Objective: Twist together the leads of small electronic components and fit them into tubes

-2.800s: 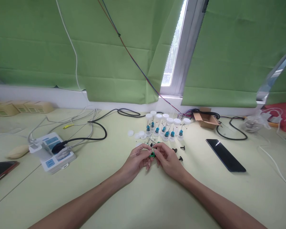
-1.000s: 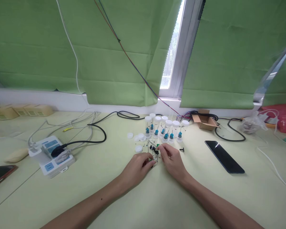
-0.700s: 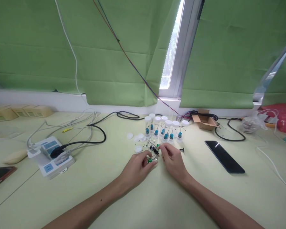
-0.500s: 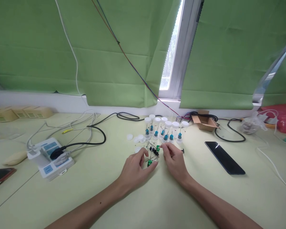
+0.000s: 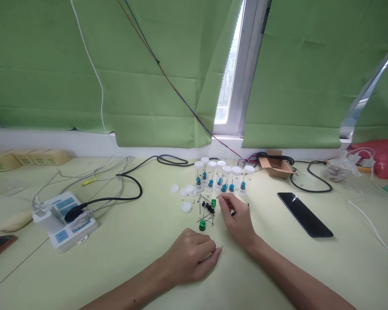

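My left hand [image 5: 194, 256] is closed with curled fingers, in front of a green-and-black piece [image 5: 202, 225] with a thin rod. Whatever it holds, if anything, is hidden. My right hand [image 5: 237, 215] is closed too, its fingertips beside a small green piece [image 5: 214, 203]; a dark bit shows under its fingers, but I cannot make it out. Between and beyond the hands lie small black pieces [image 5: 208, 208] and several thin metal rods [image 5: 200, 198]. White round caps [image 5: 186, 207] lie left of them. Behind stand several clear tubes [image 5: 224, 186] with white caps and blue parts inside.
A black phone [image 5: 304, 214] lies at right. An open cardboard box [image 5: 277, 167] and black cable [image 5: 313, 189] are behind it. At left is a white power strip [image 5: 67, 219] with plugs and cords. Yellowish blocks [image 5: 29, 158] line the back left.
My left hand has drawn back toward me, away from the rods and the green-and-black piece, and its fingers have curled in. My right hand has stayed nearly in place.
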`<state>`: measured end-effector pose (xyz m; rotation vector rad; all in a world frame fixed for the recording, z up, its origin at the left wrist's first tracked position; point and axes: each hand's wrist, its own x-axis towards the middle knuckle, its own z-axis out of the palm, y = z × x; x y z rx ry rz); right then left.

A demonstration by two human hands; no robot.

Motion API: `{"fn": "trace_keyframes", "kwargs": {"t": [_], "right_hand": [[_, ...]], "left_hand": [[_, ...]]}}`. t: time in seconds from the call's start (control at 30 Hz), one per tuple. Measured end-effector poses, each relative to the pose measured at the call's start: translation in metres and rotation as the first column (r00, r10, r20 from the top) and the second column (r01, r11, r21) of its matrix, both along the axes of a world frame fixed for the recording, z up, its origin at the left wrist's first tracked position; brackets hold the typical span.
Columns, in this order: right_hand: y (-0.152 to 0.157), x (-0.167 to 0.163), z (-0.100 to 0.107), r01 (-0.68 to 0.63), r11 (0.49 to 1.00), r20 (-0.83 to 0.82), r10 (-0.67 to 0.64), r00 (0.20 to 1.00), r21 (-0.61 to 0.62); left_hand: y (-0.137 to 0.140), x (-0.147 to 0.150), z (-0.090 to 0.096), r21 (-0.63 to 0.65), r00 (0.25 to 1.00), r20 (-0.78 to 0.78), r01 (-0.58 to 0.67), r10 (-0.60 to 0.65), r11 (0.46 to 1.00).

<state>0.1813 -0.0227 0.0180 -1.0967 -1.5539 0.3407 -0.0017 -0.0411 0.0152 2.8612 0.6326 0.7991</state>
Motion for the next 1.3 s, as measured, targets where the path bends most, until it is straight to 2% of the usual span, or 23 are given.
{"fn": "trace_keyframes", "kwargs": {"t": [0.23,0.33,0.43,0.57,0.7,0.77,0.83,0.87,1.0,1.13,1.2,1.3], "right_hand": [[0.0,0.001,0.003,0.029,0.996,0.062,-0.035,0.997,0.085],[0.0,0.006,0.018,0.08,0.988,-0.009,-0.079,0.997,0.132],[0.002,0.017,0.043,0.109,0.99,-0.053,-0.105,0.993,0.084],[0.017,0.047,0.078,0.15,0.986,0.156,-0.161,0.975,0.075],[0.057,0.083,0.104,0.374,0.923,0.286,-0.383,0.878,0.085],[0.086,0.097,0.113,0.429,0.903,0.402,-0.405,0.821,0.034],[0.116,0.104,0.119,0.482,0.875,0.608,-0.358,0.709,-0.048],[0.13,0.106,0.122,0.487,0.87,0.648,-0.328,0.687,-0.076],[0.171,0.106,0.125,0.451,0.868,0.728,-0.171,0.664,-0.207],[0.189,0.102,0.119,0.417,0.847,0.753,-0.032,0.657,-0.328],[0.193,0.1,0.114,0.403,0.839,0.751,0.01,0.66,-0.365],[0.196,0.097,0.106,0.414,0.833,0.748,0.0,0.664,-0.367]], "left_hand": [[0.001,-0.001,0.002,0.0,0.999,-0.054,0.001,-0.001,1.0],[0.0,-0.001,0.002,-0.011,0.998,-0.068,-0.007,0.007,1.0],[0.0,0.0,0.002,-0.021,0.998,-0.06,0.005,-0.006,1.0],[0.001,0.0,-0.001,-0.014,1.0,-0.004,0.025,-0.025,1.0],[0.003,0.001,-0.007,0.018,0.997,0.067,0.025,-0.026,1.0],[0.004,0.001,-0.009,0.014,0.997,0.073,0.026,-0.027,1.0],[0.005,0.001,-0.01,0.007,0.997,0.075,0.03,-0.03,1.0],[0.005,0.001,-0.01,0.003,0.997,0.073,0.03,-0.03,1.0],[0.007,0.0,-0.01,-0.019,0.998,0.059,0.019,-0.018,1.0],[0.008,0.0,-0.01,-0.035,0.999,0.045,0.004,-0.003,0.999],[0.009,0.0,-0.01,-0.048,0.999,0.042,0.007,-0.005,0.999],[0.01,0.0,-0.01,-0.061,0.999,0.038,0.003,0.0,0.998]]}}
